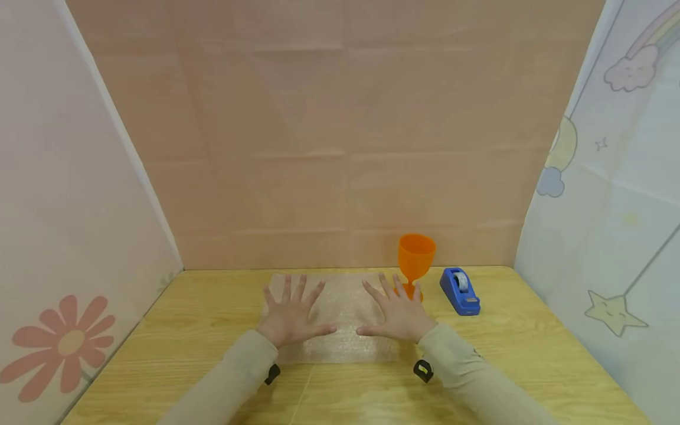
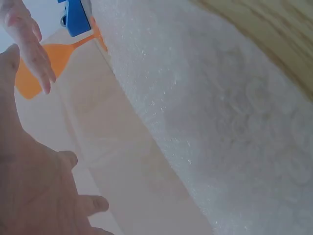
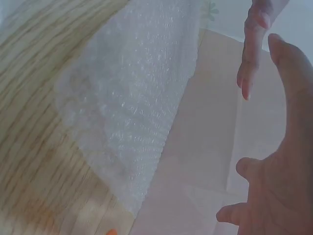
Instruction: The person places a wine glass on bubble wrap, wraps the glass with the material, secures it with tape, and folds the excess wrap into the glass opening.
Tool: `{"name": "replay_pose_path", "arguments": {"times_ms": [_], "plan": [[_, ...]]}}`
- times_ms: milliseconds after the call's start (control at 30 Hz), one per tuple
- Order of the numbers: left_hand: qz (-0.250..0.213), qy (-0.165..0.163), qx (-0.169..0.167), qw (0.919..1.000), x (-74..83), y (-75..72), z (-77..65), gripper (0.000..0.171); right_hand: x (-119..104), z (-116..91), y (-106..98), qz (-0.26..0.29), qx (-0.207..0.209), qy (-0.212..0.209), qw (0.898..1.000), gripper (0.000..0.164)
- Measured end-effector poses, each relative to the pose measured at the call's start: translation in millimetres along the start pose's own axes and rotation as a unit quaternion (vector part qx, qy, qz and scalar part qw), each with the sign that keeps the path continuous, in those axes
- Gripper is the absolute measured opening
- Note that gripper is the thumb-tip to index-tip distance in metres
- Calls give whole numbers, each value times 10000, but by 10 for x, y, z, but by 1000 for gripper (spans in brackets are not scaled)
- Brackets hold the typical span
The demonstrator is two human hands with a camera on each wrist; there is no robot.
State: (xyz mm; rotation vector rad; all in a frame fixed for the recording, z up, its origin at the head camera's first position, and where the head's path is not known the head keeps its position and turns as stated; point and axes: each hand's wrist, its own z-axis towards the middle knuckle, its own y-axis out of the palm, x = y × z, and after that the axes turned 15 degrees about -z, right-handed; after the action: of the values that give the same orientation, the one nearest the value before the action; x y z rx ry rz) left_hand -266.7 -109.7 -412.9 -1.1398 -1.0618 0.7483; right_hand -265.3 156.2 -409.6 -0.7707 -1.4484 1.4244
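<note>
A sheet of clear bubble wrap (image 1: 345, 319) lies flat on the wooden table. Above its left part, my left hand (image 1: 291, 316) is held palm down with fingers spread, holding nothing. My right hand (image 1: 399, 313) hovers likewise over the right part, fingers spread, also holding nothing. Both wrist views show a gap between the palms and the bubble wrap (image 2: 205, 107). Just beyond my right fingertips stands an orange goblet (image 1: 417, 257), upright, its foot partly hidden by the fingers. To the goblet's right sits a blue tape dispenser (image 1: 460, 291) with a roll of tape in it.
The wooden table (image 1: 212, 330) ends at a beige backdrop (image 1: 340, 147). Printed white curtains flank it, with a flower (image 1: 69, 345) on the left and a star (image 1: 615, 313) on the right. A dark band shows beneath each sleeve (image 1: 451, 354).
</note>
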Motion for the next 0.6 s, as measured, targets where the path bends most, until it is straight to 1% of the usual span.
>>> {"name": "replay_pose_path", "arguments": {"times_ms": [33, 100, 167, 200, 233, 300, 367, 433, 533, 600], "plan": [[-53, 85, -11, 9999, 1, -3, 3, 96, 4, 1, 0, 0, 15, 0, 10000, 99], [-269, 265, -140, 9992, -5, -15, 10, 90, 12, 11, -6, 1, 120, -5, 9999, 93], [-673, 498, -341, 9959, -23, -42, 29, 81, 21, 20, -23, 221, 300, 2, 9993, 78], [-917, 569, -485, 9930, -31, -64, 38, 75, 27, 23, -38, 428, 378, 23, 9984, 68], [-1231, 645, -632, 9883, -38, -91, 49, 69, 32, 24, -56, 656, 449, 43, 9968, 56], [-1739, 694, -972, 9775, -52, -149, 72, 57, 46, 18, -93, 1077, 470, 92, 9930, 33], [-2052, 631, -1345, 9674, -54, -225, 85, 46, 66, 0, -117, 1376, 347, 134, 9898, 18], [-2116, 434, -1758, 9604, -52, -295, 84, 39, 86, -20, -125, 1464, 188, 139, 9889, 12], [-1799, 91, -2315, 9560, -75, -381, 75, 36, 120, -49, -107, 1491, 2, 117, 9888, 10], [-1720, -114, -2565, 9510, -118, -430, 82, 37, 143, -67, -91, 1548, -61, 116, 9879, 10]]}}
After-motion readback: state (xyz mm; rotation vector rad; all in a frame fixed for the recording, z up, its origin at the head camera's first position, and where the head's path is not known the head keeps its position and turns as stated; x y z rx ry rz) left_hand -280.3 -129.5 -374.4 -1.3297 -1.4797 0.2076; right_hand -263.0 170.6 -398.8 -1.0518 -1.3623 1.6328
